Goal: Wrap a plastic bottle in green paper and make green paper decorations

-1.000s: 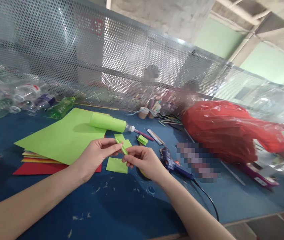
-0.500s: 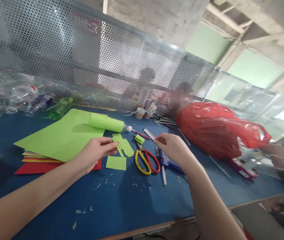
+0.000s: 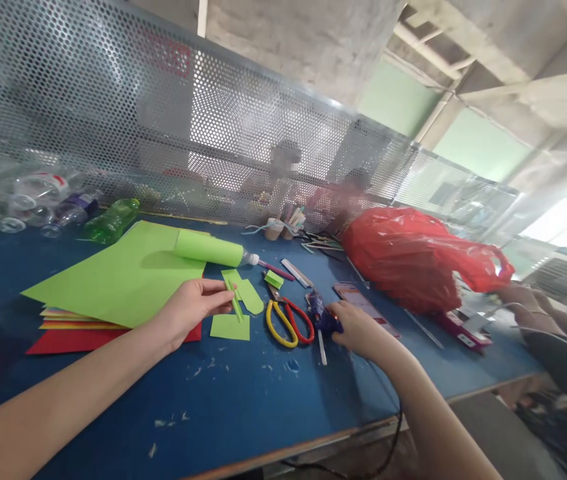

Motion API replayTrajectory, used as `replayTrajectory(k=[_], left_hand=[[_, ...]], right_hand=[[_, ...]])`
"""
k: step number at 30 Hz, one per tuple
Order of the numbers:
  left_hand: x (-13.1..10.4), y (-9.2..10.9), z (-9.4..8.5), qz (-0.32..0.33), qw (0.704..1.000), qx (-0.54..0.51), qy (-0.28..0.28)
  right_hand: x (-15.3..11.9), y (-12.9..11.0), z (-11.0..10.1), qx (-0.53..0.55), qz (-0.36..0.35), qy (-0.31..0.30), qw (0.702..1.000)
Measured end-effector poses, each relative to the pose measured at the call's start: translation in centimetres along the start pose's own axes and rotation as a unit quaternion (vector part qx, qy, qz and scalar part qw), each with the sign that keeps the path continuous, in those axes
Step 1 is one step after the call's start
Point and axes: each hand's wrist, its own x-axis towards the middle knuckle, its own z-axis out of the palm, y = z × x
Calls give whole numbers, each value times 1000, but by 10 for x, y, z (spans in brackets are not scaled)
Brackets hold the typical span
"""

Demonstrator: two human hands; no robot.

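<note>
My left hand [image 3: 202,305] pinches a narrow folded strip of green paper [image 3: 236,307] between thumb and fingers. My right hand [image 3: 356,328] is closed around a blue glue gun [image 3: 330,321], with a whitish glue stick [image 3: 322,348] by it. Between my hands lie scissors [image 3: 283,323] with one yellow and one red handle loop. A small folded green piece [image 3: 274,279] rests at their blades. Cut green paper pieces, one rounded [image 3: 252,297] and one rectangular [image 3: 230,327], lie near my left hand. A bottle wrapped in green paper [image 3: 208,248] lies behind them.
Stacked coloured paper [image 3: 113,273] lies at the left. Plastic bottles [image 3: 113,220] stand behind it. A slim white tool [image 3: 297,273] and a phone [image 3: 366,308] are near my right hand. A red plastic bag [image 3: 403,257] and another person's arm [image 3: 528,307] appear at the right.
My right hand has moved from the slim white tool down to the glue gun and taken hold of it. My left hand still holds the green strip.
</note>
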Motion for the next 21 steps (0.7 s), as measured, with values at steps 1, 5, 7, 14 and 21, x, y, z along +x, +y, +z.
replayTrajectory(k=[1, 5, 7, 14, 21], left_hand=[[0, 0, 0, -1, 1000, -3, -2], [1, 0, 0, -5, 1000, -15, -11], [2, -1, 0, -4, 1000, -8, -15], [1, -2, 2, 41, 996, 56, -48], [-3, -3, 6, 71, 984, 135, -91]], right_hand=[[-1, 0, 3, 7, 1, 9, 1000], [-8, -1, 6, 71, 23, 84, 994], [-15, -4, 3, 114, 27, 153, 981], [-46, -53, -9, 434, 11, 175, 884], [-57, -99, -19, 432, -42, 216, 875]])
